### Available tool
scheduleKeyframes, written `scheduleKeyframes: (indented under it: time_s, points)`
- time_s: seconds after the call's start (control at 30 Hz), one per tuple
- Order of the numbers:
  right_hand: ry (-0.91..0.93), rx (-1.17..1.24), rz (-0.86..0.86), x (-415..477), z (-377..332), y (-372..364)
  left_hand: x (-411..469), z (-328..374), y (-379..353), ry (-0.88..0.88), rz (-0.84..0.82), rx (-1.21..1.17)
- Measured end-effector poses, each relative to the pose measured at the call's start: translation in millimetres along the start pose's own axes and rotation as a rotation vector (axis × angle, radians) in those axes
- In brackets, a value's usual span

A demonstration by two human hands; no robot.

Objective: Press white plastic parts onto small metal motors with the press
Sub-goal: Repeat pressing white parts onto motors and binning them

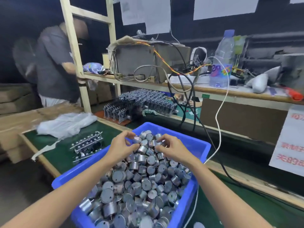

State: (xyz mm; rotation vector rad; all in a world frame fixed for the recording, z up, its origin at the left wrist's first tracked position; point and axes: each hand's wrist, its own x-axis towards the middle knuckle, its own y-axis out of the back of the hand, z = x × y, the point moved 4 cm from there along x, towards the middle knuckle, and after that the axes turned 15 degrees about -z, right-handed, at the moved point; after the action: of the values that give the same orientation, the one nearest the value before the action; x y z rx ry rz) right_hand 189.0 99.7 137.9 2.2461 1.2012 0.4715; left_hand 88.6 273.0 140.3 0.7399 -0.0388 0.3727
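Small metal motors (139, 178) heaped in blue bin (203, 151). At bin's far end, left hand (122, 146) and right hand (171, 148) each curl fingers round motors, probably gathering stock for pressing. Press, white parts not in view.

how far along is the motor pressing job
Early. Done: nothing visible; none of the motors in the blue bin shows a white part. In hand: left hand and right hand each pinch motors at the pile's far end. Left: all the pressing; no press is recognisable in view.
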Motion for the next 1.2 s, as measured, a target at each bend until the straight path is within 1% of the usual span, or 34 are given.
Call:
scheduleKeyframes:
  time_s: [0.1,0.2,0.27,0.37,0.4,0.5,0.53,0.57,0.63,0.67,0.73,0.8,0.87,0.93,1.07,1.2]
  points:
    - [-0.014,-0.049,-0.042,16.0,5.0,-6.0,11.8,-5.7,-9.9,0.024,-0.019,0.0]
    - [-0.069,-0.112,-0.073,28.4,13.3,-8.8,23.4,-5.2,-31.5,0.03,-0.084,0.04]
    - [-0.109,-0.161,-0.127,34.4,20.1,-12.7,29.5,-5.3,-49.1,0.02,-0.125,0.092]
    - [-0.157,-0.24,-0.183,38.8,31.1,-16.9,34.8,-9.0,-74.4,0.002,-0.224,0.154]
    - [-0.166,-0.257,-0.192,39.4,34.1,-17.0,36.3,-10.9,-80.7,0.0,-0.247,0.224]
    - [-0.18,-0.253,-0.207,39.5,40.1,-15.3,39.1,-17.5,-94.5,0.007,-0.285,0.579]
    - [-0.184,-0.258,-0.211,38.8,40.9,-15.0,38.7,-18.2,-97.7,0.012,-0.292,0.653]
    - [-0.185,-0.265,-0.214,38.2,41.9,-14.9,37.9,-17.1,-99.1,0.005,-0.284,0.673]
    - [-0.192,-0.254,-0.214,36.2,42.2,-14.9,36.1,-12.4,-95.7,-0.038,-0.221,0.594]
    - [-0.199,-0.221,-0.212,34.5,40.9,-15.3,34.5,-8.9,-91.5,-0.061,-0.182,0.501]
    - [-0.192,-0.098,-0.203,30.8,35.6,-16.1,29.4,-1.4,-80.7,-0.09,-0.106,0.299]
    - [-0.145,0.041,-0.171,23.7,26.7,-16.5,23.0,7.8,-71.3,-0.094,-0.012,0.191]
    - [-0.079,0.138,-0.122,14.0,16.9,-16.4,16.3,20.2,-65.8,-0.103,0.044,0.158]
    - [-0.055,0.145,-0.048,2.3,12.0,-14.1,10.1,34.8,-68.6,-0.151,0.047,0.142]
    - [-0.089,0.228,0.092,-28.0,11.2,-0.8,-4.3,65.2,-87.0,-0.26,0.018,0.135]
    - [-0.106,0.276,0.18,-67.7,10.4,20.9,-16.7,96.1,-107.1,-0.299,0.059,0.033]
